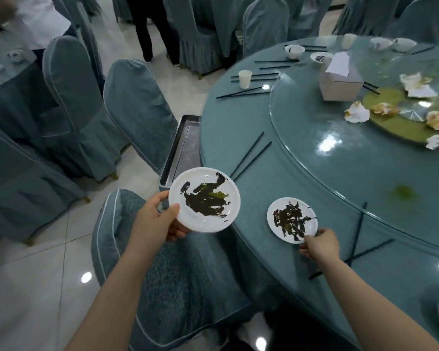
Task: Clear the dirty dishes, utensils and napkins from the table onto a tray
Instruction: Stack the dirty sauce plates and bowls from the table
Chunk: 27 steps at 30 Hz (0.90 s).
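My left hand (pixel 157 219) grips the rim of a white plate (pixel 185 214) smeared with dark sauce, holding it in the air past the table's edge, above a chair. A smaller dirty plate (pixel 312 219) lies on the round teal table (pixel 238 127), and my right hand (pixel 319 245) pinches its near rim. The metal tray (pixel 185 143) rests on a chair, tucked against the table's left edge, just beyond the held plate. Black chopsticks (pixel 251 155) lie scattered on the table.
A glass turntable (pixel 340 158) carries a tissue box (pixel 340 79) and several crumpled napkins (pixel 356 112). A paper cup (pixel 245 78), small bowls (pixel 294 50) and more chopsticks sit at the far side. Covered chairs (pixel 137 107) crowd the left; people stand behind.
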{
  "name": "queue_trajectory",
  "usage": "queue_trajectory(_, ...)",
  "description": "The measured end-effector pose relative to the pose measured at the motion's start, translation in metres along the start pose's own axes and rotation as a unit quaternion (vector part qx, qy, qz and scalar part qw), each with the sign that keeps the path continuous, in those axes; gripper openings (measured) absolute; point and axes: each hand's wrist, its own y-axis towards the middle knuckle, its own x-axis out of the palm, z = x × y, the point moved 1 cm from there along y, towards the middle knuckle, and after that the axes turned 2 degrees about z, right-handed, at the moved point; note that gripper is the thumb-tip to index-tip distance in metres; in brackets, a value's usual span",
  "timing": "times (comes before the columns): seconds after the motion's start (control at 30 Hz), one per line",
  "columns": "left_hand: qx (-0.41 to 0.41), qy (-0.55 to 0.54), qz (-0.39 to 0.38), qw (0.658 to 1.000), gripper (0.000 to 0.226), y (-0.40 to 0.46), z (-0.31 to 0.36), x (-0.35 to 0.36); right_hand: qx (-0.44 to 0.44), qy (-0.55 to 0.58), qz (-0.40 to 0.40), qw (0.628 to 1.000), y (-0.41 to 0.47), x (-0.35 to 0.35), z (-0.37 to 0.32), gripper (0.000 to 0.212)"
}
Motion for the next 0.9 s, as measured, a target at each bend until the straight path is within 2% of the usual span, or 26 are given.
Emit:
queue_trajectory(0.17, 0.021, 0.009, -0.029, 0.999, 0.027, 0.001, -0.002, 0.004, -0.036, 0.021, 0.015, 0.999, -0.034, -0.017, -0.012, 0.031)
queue_trajectory(0.47, 0.047, 0.025, -0.118, 0.992, 0.029, -0.02, -0.001, -0.008, -0.105, 0.181, 0.019, 0.978, -0.157, -0.064, -0.034, 0.031)
queue_trajectory(0.73, 0.071, 0.034, -0.232, 0.969, 0.033, -0.058, -0.007, -0.019, -0.134, 0.183, -0.002, 0.974, -0.266, -0.047, -0.023, 0.032)
queue_trajectory(0.9, 0.089, 0.025, -0.28, 0.955, 0.03, -0.081, -0.006, -0.019, -0.144, 0.171, 0.009, 0.975, -0.308, -0.037, -0.009, 0.024)
